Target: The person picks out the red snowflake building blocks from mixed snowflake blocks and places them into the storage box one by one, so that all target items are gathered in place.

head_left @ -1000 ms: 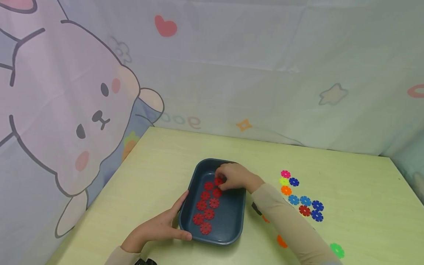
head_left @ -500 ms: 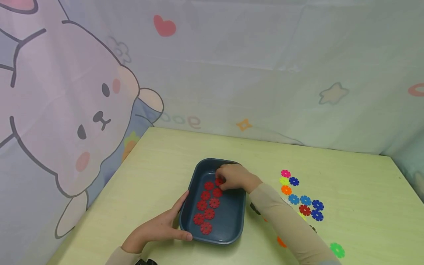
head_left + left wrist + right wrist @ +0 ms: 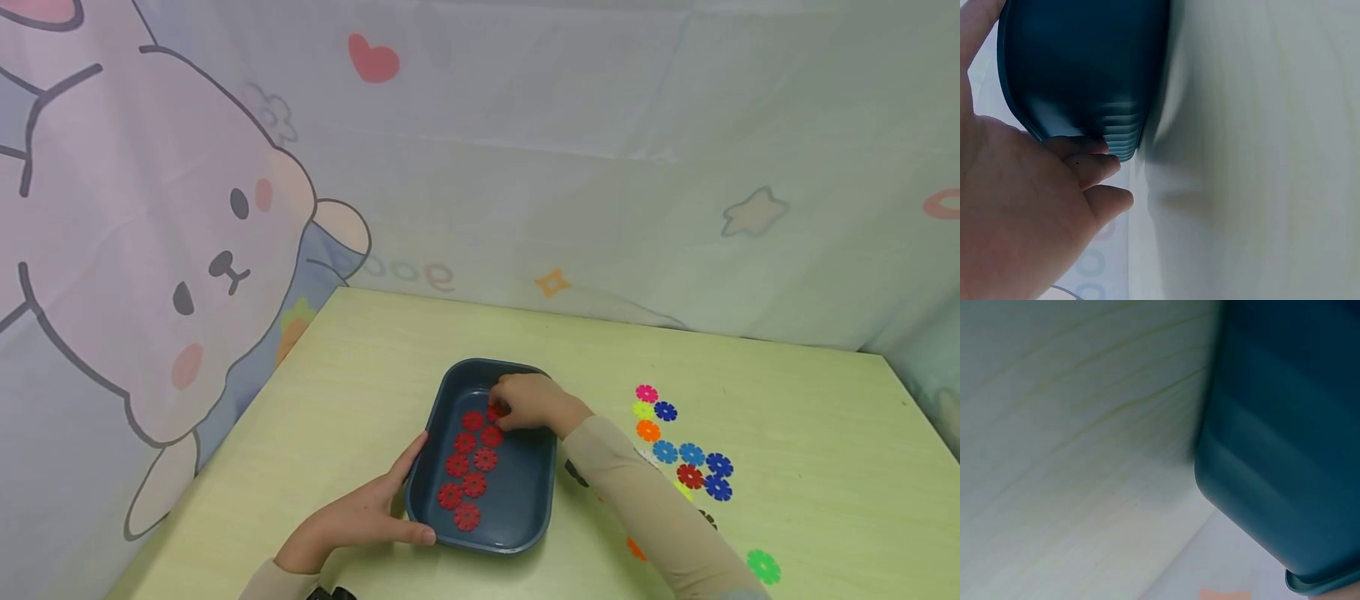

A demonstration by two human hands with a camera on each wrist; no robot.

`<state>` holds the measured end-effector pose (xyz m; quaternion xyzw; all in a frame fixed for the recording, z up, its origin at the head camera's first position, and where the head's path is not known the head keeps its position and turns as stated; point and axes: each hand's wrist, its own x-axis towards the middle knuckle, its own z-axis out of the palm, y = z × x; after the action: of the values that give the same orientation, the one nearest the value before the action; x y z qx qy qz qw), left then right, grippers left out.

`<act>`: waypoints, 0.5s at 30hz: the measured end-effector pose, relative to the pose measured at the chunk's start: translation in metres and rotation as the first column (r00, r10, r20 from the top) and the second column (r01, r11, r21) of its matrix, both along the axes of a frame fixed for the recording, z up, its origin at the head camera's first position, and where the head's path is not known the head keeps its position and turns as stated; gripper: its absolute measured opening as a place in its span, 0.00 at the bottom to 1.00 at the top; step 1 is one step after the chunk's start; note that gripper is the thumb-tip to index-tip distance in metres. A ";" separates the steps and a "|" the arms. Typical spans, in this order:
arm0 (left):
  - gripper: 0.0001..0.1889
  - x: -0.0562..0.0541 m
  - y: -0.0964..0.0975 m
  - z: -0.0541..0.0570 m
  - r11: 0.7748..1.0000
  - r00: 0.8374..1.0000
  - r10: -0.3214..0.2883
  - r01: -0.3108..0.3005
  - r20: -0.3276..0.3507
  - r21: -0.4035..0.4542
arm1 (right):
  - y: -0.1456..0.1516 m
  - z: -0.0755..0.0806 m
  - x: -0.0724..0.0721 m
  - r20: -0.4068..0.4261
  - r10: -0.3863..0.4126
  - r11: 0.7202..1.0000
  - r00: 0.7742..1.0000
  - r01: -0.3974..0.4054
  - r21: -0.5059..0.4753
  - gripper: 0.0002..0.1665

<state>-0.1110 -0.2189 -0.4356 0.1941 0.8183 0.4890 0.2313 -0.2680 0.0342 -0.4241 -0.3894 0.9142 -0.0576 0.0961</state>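
A dark blue rectangular tray (image 3: pixel 517 500) stands on the table with several red notched plastic discs (image 3: pixel 467 517) in two rows inside. My left hand (image 3: pixel 360 508) rests against its near left corner, index finger straight along the left side and thumb along the near side. In the left wrist view, its other fingers (image 3: pixel 1094 169) lie against the tray's outer wall. My right hand (image 3: pixel 532 400) reaches over the right rim, and its thumb and curled fingers pinch a red disc (image 3: pixel 495 412) at the far end of the rows. The right wrist view shows only the tray's outside (image 3: pixel 1272 456).
Right of the tray, loose discs lie on the pale table (image 3: pixel 397 333): pink (image 3: pixel 647 393), light blue (image 3: pixel 665 452), dark blue (image 3: pixel 718 487), red (image 3: pixel 690 476), green (image 3: pixel 763 566) and others. My right sleeve (image 3: pixel 645 500) passes over some. A printed cloth (image 3: pixel 525 125) hangs behind.
Both hands and the tray stay almost where they were. The right forearm shifts very slightly, so a little more of the discs beside the sleeve shows.
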 end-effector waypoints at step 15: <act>0.62 -0.001 -0.001 -0.001 1.000 1.000 -0.004 0.004 0.003 0.006 | 0.008 0.004 -0.003 0.076 0.072 0.986 0.994 -0.060 -0.153 0.18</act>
<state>-0.1116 -0.2196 -0.4370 0.1958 0.8161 0.4915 0.2328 -0.2712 0.0418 -0.4203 -0.4230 0.8892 -0.1390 0.1056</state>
